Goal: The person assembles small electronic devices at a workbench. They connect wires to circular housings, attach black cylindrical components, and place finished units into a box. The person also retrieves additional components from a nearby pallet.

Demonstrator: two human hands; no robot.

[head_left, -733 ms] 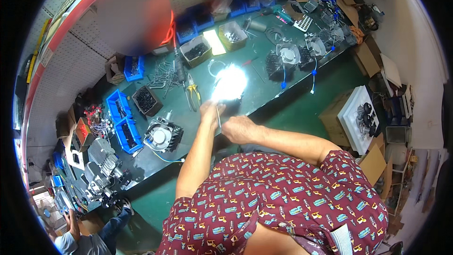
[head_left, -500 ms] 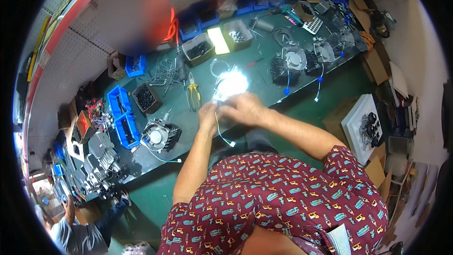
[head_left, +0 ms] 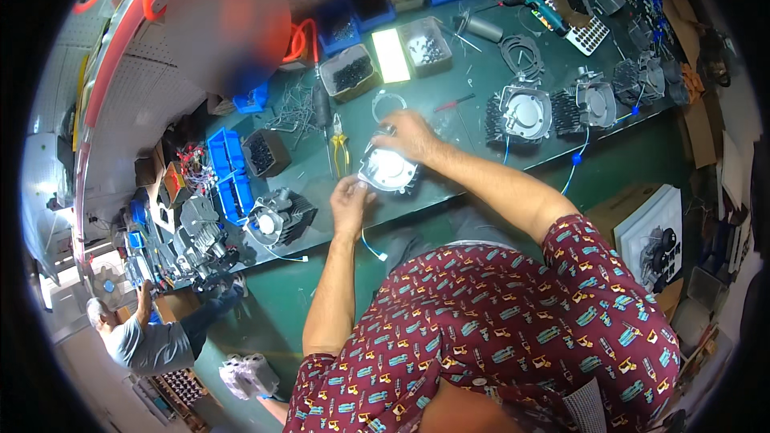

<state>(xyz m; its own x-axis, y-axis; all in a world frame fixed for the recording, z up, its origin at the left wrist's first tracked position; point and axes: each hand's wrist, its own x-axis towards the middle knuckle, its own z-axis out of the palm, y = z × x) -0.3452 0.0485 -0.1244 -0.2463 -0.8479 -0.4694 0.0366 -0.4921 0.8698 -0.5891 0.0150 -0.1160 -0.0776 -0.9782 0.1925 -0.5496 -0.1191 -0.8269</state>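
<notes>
A round silver metal motor housing (head_left: pixel 391 168) sits at the bench's front edge, its pale face turned up and bright with glare. My left hand (head_left: pixel 350 202) pinches its near left rim with the fingertips. From beside those fingers a thin cable (head_left: pixel 370 247) with a white end plug hangs over the edge. Over the housing's far side curls my right hand (head_left: pixel 411 136), gripping it; the fingertips are partly hidden. Yellow-handled pliers (head_left: pixel 341 148) lie just left of the housing, and a coil of clear wire (head_left: pixel 388 106) lies beyond it.
More finned housings (head_left: pixel 525 112) line the right of the green bench (head_left: pixel 449 144); another (head_left: pixel 277 220) stands left. Screw bins (head_left: pixel 349 72), blue trays (head_left: pixel 230 176), a screwdriver (head_left: pixel 322 108) and a power drill (head_left: pixel 541 8) surround the work. A person (head_left: pixel 156 337) works at far left.
The housing has turned out of the strong glare, so its round face shows. My right hand has shifted up to its far side, my left hand stays low at its rim. The view has shifted.
</notes>
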